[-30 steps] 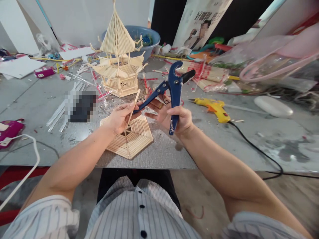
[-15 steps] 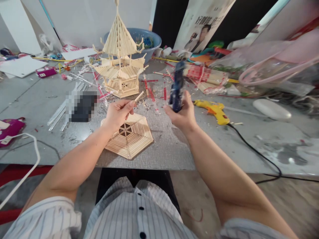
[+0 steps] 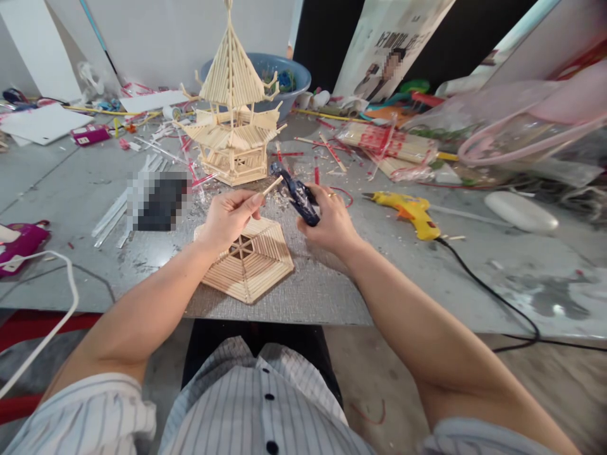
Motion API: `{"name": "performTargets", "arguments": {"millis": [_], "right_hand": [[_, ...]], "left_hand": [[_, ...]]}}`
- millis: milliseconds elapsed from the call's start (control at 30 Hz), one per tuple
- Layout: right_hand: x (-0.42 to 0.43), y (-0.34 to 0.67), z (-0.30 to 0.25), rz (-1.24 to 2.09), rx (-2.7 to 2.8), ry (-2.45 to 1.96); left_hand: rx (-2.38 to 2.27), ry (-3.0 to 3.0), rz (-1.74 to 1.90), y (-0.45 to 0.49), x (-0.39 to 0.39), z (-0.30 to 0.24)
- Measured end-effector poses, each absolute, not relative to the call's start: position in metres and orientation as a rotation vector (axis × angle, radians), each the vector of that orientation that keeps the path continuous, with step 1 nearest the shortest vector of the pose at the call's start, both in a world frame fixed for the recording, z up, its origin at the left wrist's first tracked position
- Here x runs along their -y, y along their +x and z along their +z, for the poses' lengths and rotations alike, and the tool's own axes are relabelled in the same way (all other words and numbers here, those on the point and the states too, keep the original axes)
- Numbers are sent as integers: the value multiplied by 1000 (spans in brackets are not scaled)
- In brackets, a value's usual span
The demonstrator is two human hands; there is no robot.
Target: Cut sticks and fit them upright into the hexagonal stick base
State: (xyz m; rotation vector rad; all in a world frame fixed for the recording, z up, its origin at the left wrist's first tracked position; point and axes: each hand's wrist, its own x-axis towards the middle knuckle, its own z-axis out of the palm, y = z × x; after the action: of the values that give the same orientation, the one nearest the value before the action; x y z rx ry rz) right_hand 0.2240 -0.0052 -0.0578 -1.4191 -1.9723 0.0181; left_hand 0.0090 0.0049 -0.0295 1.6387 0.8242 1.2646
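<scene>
Right hand (image 3: 332,221), clamped on the blue cutter (image 3: 301,197), has lowered it beside the 1 stick (image 3: 271,186) pinched by the left hand (image 3: 227,218), so tool and stick nearly meet.

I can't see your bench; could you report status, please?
Left hand pinches short stick. Right hand grips blue cutter. Hexagon panel lies under left hand.

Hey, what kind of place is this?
Probably a craft or model-making workbench: a stick-built pagoda stands on the cluttered table, a yellow glue gun lies nearby, and the right hand holds a blue cutter, the left hand a thin stick.
</scene>
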Motion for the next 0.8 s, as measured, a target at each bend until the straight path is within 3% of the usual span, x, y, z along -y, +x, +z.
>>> {"name": "performTargets", "arguments": {"millis": [800], "right_hand": [[19, 209, -51, 116, 2128, -1461]], "left_hand": [[-1030, 1835, 1159, 12, 3, -23]]}}
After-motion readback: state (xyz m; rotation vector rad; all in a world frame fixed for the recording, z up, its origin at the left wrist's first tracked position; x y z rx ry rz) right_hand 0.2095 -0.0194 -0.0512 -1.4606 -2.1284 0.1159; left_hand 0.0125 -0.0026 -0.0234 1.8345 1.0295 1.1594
